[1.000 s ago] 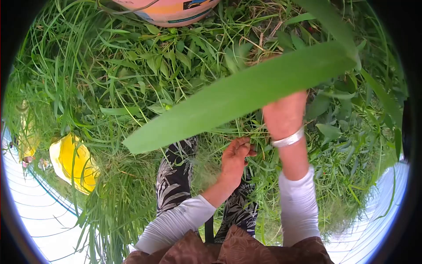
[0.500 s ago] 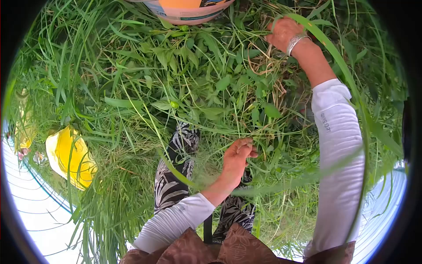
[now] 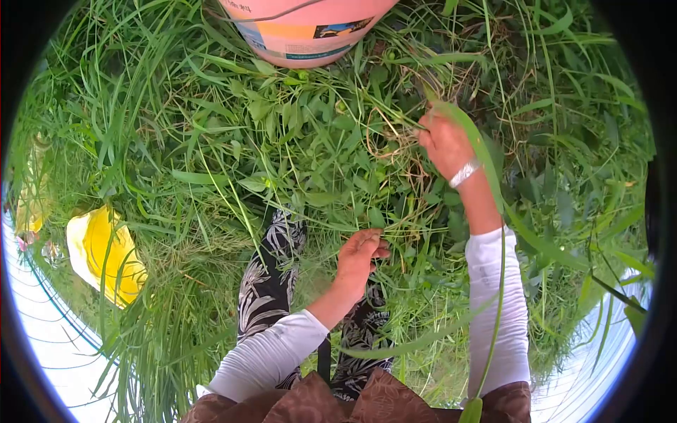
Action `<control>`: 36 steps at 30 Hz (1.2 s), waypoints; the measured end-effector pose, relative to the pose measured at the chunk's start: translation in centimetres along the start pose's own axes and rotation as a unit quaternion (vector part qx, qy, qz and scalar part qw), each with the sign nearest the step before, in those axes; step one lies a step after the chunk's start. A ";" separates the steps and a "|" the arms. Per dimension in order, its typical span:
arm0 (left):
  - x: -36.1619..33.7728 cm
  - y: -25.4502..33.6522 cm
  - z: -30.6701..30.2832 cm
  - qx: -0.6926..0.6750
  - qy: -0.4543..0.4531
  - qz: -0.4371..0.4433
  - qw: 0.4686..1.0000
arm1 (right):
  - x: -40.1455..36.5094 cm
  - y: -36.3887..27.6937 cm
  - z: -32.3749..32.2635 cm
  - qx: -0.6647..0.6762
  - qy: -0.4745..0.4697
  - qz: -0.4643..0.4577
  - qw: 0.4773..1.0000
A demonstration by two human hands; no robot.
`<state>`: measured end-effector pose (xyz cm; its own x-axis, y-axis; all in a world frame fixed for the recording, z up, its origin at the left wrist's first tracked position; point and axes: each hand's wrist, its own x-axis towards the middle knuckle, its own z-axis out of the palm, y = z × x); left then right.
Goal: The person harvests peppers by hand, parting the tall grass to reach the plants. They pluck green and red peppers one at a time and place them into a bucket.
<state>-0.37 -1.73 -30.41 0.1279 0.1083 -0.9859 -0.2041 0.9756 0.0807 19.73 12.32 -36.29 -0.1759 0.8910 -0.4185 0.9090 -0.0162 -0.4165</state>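
Dense green grass and leafy weeds [image 3: 233, 134] cover the ground. Nearest, black-and-white leaf-print trousers [image 3: 264, 296] show between two white sleeves [image 3: 271, 352]. The left hand [image 3: 358, 255] is curled tight around thin green grass stems [image 3: 403, 224] above the knee. Farther out, the right hand [image 3: 444, 141], wearing a silver bracelet [image 3: 464, 173], is closed on a long flat green grass blade [image 3: 484, 156]. A yellow plastic object [image 3: 106, 254] lies left; a pink and orange plastic bucket [image 3: 310, 28] stands beyond.

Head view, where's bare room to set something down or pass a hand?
No bare ground. Lower grass lies between the yellow plastic sheet and the black-and-white patterned trouser leg. Tall blades crowd the round pink plastic bucket; tangled stems surround the right hand and left hand.
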 end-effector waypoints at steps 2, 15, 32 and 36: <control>0.1 -0.1 -0.2 -0.007 -0.003 0.002 1.000 | -0.2 -0.9 0.0 0.012 0.088 -0.019 0.996; 0.7 0.2 0.0 -0.025 0.000 0.003 1.000 | -0.7 -4.9 3.1 0.384 0.153 0.246 0.877; 0.0 0.6 -0.4 -0.014 -0.022 0.012 1.000 | 4.3 -6.1 0.3 0.073 -0.143 0.267 0.950; 0.3 0.8 -0.7 -0.054 -0.027 0.020 0.998 | -1.4 -8.0 0.0 0.161 -0.056 0.168 0.971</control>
<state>-1.17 -1.08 -30.76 0.1693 0.1595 -0.9726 -0.3130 0.9444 0.1004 12.66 11.20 -32.36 0.0545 0.7560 -0.6523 0.7597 -0.4554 -0.4643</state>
